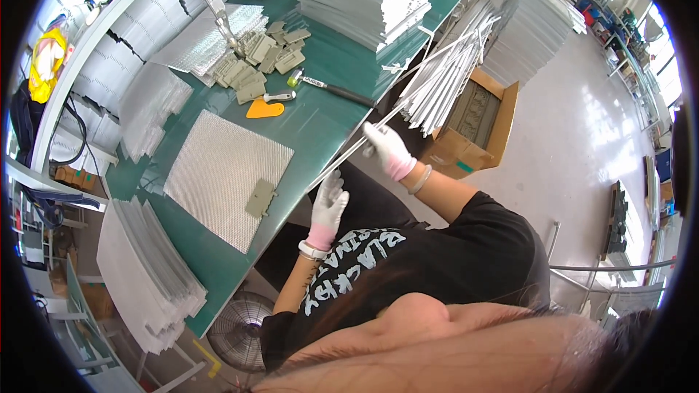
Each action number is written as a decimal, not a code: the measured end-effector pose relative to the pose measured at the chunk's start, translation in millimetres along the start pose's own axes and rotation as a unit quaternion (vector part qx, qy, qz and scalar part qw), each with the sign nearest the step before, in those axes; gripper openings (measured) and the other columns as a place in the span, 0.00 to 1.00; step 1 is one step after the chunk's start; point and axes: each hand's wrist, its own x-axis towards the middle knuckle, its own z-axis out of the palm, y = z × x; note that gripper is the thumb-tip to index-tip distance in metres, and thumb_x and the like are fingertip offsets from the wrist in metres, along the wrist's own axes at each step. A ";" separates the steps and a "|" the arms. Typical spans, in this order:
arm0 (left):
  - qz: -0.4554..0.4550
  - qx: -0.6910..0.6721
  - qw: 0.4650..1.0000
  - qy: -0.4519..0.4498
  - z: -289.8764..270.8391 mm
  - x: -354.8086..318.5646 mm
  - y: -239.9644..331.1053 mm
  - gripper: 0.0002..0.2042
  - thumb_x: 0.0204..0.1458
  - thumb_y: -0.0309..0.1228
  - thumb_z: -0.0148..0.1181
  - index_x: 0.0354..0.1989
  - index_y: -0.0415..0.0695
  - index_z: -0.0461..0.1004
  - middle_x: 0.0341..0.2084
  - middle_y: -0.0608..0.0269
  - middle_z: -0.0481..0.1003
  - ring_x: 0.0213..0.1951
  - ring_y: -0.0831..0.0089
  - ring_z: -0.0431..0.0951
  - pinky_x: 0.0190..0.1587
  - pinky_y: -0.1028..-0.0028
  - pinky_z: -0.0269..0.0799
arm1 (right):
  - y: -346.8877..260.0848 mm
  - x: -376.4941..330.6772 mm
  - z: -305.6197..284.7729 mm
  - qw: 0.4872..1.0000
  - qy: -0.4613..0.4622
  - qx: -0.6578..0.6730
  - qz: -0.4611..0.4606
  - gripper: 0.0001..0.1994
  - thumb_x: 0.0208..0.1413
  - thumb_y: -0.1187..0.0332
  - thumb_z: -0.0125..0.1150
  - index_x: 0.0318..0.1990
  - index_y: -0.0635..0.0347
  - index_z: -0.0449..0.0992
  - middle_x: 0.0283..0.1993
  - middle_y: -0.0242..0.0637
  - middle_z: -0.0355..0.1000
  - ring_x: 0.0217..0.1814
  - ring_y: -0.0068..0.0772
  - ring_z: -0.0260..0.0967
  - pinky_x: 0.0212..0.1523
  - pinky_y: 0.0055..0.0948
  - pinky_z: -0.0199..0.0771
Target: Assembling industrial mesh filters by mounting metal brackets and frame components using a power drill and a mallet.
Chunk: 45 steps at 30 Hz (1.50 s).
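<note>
A long, thin white strip [349, 151] runs slantwise along the near edge of the green table, and a second one seems to lie close beside it. My right hand [391, 151], in a white and pink glove, is closed around the strip toward its far end. Close to its near end, my gloved left hand [329, 207] has its fingertips at the strip, seemingly pinching it. On the table beside my hands lies a silvery mesh panel [218, 171], with a grey-green flat plastic piece [261, 198] on its near right corner.
A hammer [335, 89], an orange scraper [264, 108] and a heap of grey-green pieces [255, 65] lie farther back, under a hanging power tool [211, 4]. Stacked panels [342, 0] rise behind. Right stand bundled white strips [444, 73] and a cardboard box [459, 151].
</note>
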 end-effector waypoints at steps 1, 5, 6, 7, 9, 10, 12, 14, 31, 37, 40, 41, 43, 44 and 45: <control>0.038 0.034 0.999 -0.015 9.7 2.8 8.1 0.27 0.67 0.30 0.48 0.71 0.32 0.49 0.69 0.45 0.56 0.67 0.58 0.62 0.71 0.63 0.54 | -16.3 -20.3 21.6 0.996 -0.060 0.063 0.007 0.14 0.62 0.57 0.64 0.29 0.55 0.71 0.22 0.25 0.65 0.21 0.18 0.61 0.24 0.20 0.65; 0.064 0.088 0.994 0.016 3.9 13.0 7.8 0.22 0.71 0.33 0.35 0.66 0.26 0.56 0.65 0.43 0.62 0.67 0.59 0.63 0.71 0.64 0.55 | 8.6 -34.6 40.2 0.979 -0.131 0.103 0.114 0.13 0.62 0.56 0.63 0.34 0.55 0.74 0.26 0.26 0.69 0.25 0.18 0.64 0.28 0.21 0.67; 0.135 0.062 0.985 0.090 8.4 12.7 17.3 0.18 0.69 0.33 0.43 0.58 0.31 0.69 0.53 0.55 0.74 0.48 0.72 0.75 0.52 0.73 0.71 | -0.3 -36.7 50.3 0.973 -0.115 0.163 0.112 0.13 0.62 0.55 0.62 0.36 0.55 0.74 0.28 0.26 0.70 0.28 0.20 0.65 0.31 0.24 0.69; 0.136 0.062 0.984 0.093 6.3 6.1 30.2 0.18 0.69 0.33 0.43 0.58 0.31 0.69 0.53 0.55 0.74 0.48 0.72 0.75 0.52 0.73 0.71 | -6.2 -36.6 53.9 0.964 -0.095 0.224 0.107 0.14 0.63 0.53 0.60 0.38 0.55 0.74 0.31 0.27 0.71 0.31 0.21 0.66 0.35 0.27 0.70; 0.177 0.143 0.929 0.291 -15.7 -20.3 70.3 0.20 0.70 0.38 0.41 0.54 0.33 0.70 0.47 0.55 0.75 0.47 0.70 0.76 0.53 0.68 0.73 | -3.4 5.9 21.7 0.905 -0.083 0.407 0.098 0.15 0.67 0.53 0.51 0.44 0.56 0.72 0.42 0.37 0.71 0.41 0.35 0.66 0.46 0.38 0.71; 0.195 0.179 0.884 0.385 -24.4 -30.7 96.6 0.21 0.70 0.41 0.40 0.52 0.34 0.71 0.44 0.55 0.76 0.47 0.69 0.77 0.54 0.65 0.74 | 8.5 36.9 -24.5 0.892 -0.191 0.410 0.026 0.17 0.68 0.53 0.46 0.43 0.58 0.71 0.43 0.40 0.70 0.44 0.39 0.66 0.49 0.39 0.69; 0.456 -0.162 0.764 0.427 -48.1 -62.3 162.0 0.17 0.68 0.45 0.45 0.40 0.43 0.71 0.31 0.62 0.72 0.32 0.72 0.74 0.42 0.71 0.74 | -51.8 32.7 -30.3 0.943 0.034 0.331 0.010 0.18 0.67 0.53 0.44 0.39 0.60 0.69 0.38 0.40 0.68 0.41 0.39 0.66 0.45 0.38 0.70; 0.602 -0.249 0.712 0.261 -99.2 -122.9 201.0 0.17 0.69 0.45 0.41 0.35 0.46 0.68 0.21 0.68 0.62 0.24 0.74 0.62 0.31 0.71 0.63 | -63.3 44.8 -80.5 0.939 0.042 0.341 -0.030 0.18 0.66 0.53 0.45 0.43 0.58 0.72 0.40 0.39 0.72 0.38 0.39 0.67 0.44 0.39 0.71; 0.189 0.139 0.860 0.453 -63.6 -140.1 75.0 0.13 0.67 0.34 0.47 0.50 0.37 0.67 0.32 0.57 0.72 0.33 0.70 0.73 0.40 0.69 0.72 | -73.6 65.6 174.6 0.922 -0.331 0.199 0.033 0.10 0.66 0.60 0.56 0.41 0.57 0.72 0.34 0.33 0.73 0.36 0.28 0.70 0.41 0.29 0.73; 0.146 0.159 0.911 0.351 -15.7 -127.9 58.3 0.22 0.61 0.24 0.52 0.64 0.36 0.59 0.61 0.49 0.61 0.60 0.57 0.68 0.66 0.60 0.60 | -1.8 72.8 165.4 0.924 -0.332 -0.186 0.027 0.12 0.66 0.61 0.54 0.43 0.62 0.71 0.31 0.29 0.71 0.33 0.21 0.70 0.36 0.20 0.70; -0.047 -0.418 0.877 0.233 -17.7 -83.4 24.5 0.21 0.69 0.37 0.45 0.65 0.40 0.59 0.60 0.49 0.65 0.63 0.56 0.66 0.65 0.56 0.62 | 4.3 28.7 145.1 0.912 -0.362 -0.174 0.083 0.13 0.65 0.61 0.54 0.43 0.63 0.71 0.31 0.29 0.70 0.32 0.17 0.67 0.35 0.21 0.70; -0.036 -0.433 0.873 0.223 -15.0 -66.9 17.3 0.21 0.69 0.39 0.43 0.65 0.39 0.59 0.61 0.50 0.65 0.63 0.56 0.66 0.66 0.57 0.62 | 1.7 12.6 137.8 0.889 -0.388 -0.238 0.050 0.13 0.65 0.62 0.54 0.47 0.65 0.71 0.34 0.33 0.73 0.36 0.23 0.71 0.38 0.24 0.72; 0.023 -0.396 0.899 0.185 -6.9 -42.3 7.1 0.22 0.70 0.41 0.42 0.64 0.37 0.60 0.62 0.51 0.64 0.63 0.57 0.67 0.66 0.58 0.61 | 6.3 -12.4 120.3 0.868 -0.366 -0.305 -0.138 0.18 0.64 0.65 0.52 0.56 0.67 0.67 0.44 0.45 0.75 0.45 0.36 0.76 0.46 0.29 0.75; 0.074 -0.345 0.922 0.160 -3.0 -35.1 6.7 0.22 0.69 0.42 0.42 0.62 0.37 0.61 0.61 0.52 0.65 0.62 0.58 0.67 0.66 0.59 0.61 | 15.7 -22.9 111.5 0.853 -0.315 -0.304 -0.286 0.22 0.63 0.67 0.52 0.62 0.68 0.64 0.49 0.52 0.76 0.49 0.44 0.77 0.50 0.32 0.75; 0.068 -0.317 0.930 0.172 2.6 -28.4 19.0 0.23 0.69 0.43 0.42 0.63 0.37 0.61 0.61 0.48 0.65 0.63 0.57 0.65 0.67 0.59 0.60 | 3.1 -41.0 108.4 0.854 -0.292 -0.294 -0.314 0.29 0.62 0.70 0.51 0.70 0.66 0.56 0.56 0.61 0.71 0.57 0.55 0.73 0.56 0.35 0.73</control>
